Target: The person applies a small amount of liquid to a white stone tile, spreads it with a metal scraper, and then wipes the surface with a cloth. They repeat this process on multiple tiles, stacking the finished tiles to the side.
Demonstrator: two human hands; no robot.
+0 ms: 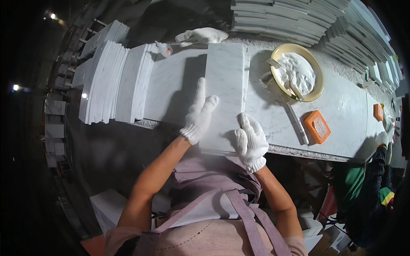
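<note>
A long white marble tile (224,81) with faint grey veining lies lengthwise in front of me, its near end at the bench edge by my apron. Another tile's edge (246,70) shows along its right side. My left hand (199,114), in a white knit glove, holds the tile's left edge, index finger stretched along the side and thumb on top. On the near right corner, my gloved right hand (252,143) grips the other edge, thumb over the face. The undersides of both hands' grips are hidden.
Right of the tile are a yellow bowl (319,87) of white powder, a marker pen (297,123) and an orange square block (317,127). Tile stacks stand at left (102,83) and back right (290,19). A white glove (203,36) lies behind. A co-worker's gloved hand (382,139) is far right.
</note>
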